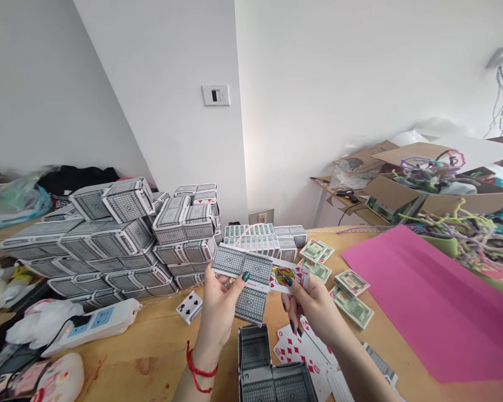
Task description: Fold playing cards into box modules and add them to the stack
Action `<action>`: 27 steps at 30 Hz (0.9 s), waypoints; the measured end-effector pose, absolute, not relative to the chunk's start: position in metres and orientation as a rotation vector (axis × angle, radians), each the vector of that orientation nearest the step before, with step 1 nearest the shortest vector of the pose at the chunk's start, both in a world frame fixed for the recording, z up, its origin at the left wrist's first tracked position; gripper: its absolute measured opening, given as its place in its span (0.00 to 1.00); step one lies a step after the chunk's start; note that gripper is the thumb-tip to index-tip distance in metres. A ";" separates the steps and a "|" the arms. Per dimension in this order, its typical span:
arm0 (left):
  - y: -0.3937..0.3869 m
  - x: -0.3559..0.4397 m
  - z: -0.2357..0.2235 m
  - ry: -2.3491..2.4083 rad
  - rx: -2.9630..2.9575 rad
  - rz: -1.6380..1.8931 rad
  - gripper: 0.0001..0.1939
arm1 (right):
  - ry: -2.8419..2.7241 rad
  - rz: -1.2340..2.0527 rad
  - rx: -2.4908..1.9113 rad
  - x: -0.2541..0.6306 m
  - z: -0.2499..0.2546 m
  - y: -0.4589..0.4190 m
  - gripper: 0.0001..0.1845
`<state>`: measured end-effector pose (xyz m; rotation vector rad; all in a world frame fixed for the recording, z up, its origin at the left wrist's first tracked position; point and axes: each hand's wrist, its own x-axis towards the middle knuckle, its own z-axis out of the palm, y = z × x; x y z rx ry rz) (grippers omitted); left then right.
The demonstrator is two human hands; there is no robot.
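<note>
Many card boxes point(121, 240) stand stacked, while the left hand point(218, 304) grips a seemingly unfinished panel point(245, 267), the right hand point(312, 304) pinches a jack point(281, 273) at its edge, and loose cards point(295, 350) lie unused.

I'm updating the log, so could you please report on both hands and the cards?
Left hand gripping panel; right hand pinching jack. Jack's end meets panel. Possible clutter: box and loose cards close by on table.
</note>
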<state>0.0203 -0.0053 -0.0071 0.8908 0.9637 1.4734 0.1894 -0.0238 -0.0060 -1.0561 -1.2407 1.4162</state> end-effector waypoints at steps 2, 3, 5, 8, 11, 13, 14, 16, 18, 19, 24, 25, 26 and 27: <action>-0.006 0.021 -0.006 0.973 0.902 1.486 0.29 | -1.240 1.412 -1.064 0.189 -0.006 -0.024 0.24; -0.006 0.021 -0.005 0.979 0.906 1.485 0.30 | -1.239 1.412 -1.071 0.189 -0.006 -0.024 0.24; -0.007 0.022 -0.003 0.983 0.913 1.465 0.32 | -1.243 1.427 -1.081 0.189 -0.007 -0.024 0.25; -0.008 0.023 0.000 0.973 0.904 1.441 0.34 | -1.253 1.459 -1.091 0.190 -0.007 -0.024 0.26; -0.010 0.027 0.005 0.967 0.888 1.450 0.36 | -1.243 1.471 -1.083 0.188 -0.007 -0.024 0.26; -0.012 0.030 0.008 0.976 0.890 1.448 0.35 | -1.240 1.470 -1.072 0.186 -0.007 -0.025 0.26; -0.013 0.031 0.009 0.979 0.891 1.445 0.34 | -1.240 1.469 -1.070 0.185 -0.007 -0.025 0.26; -0.014 0.033 0.008 0.981 0.889 1.439 0.32 | -1.245 1.488 -1.068 0.183 -0.007 -0.026 0.27; -0.014 0.033 0.006 0.977 0.891 1.415 0.32 | -1.247 1.542 -1.059 0.182 -0.007 -0.026 0.28; -0.014 0.032 0.005 0.978 0.898 1.400 0.32 | -1.240 1.570 -1.050 0.182 -0.007 -0.026 0.29; -0.013 0.029 0.002 0.996 0.960 1.373 0.28 | -1.223 1.664 -0.987 0.185 -0.008 -0.028 0.28; -0.013 0.030 0.002 0.997 0.964 1.367 0.27 | -1.236 1.666 -0.985 0.185 -0.007 -0.028 0.28; -0.014 0.030 0.002 0.999 0.963 1.360 0.27 | -1.248 1.662 -0.988 0.185 -0.007 -0.028 0.28; -0.015 0.032 0.003 0.998 0.959 1.357 0.28 | -1.257 1.652 -0.993 0.184 -0.007 -0.028 0.29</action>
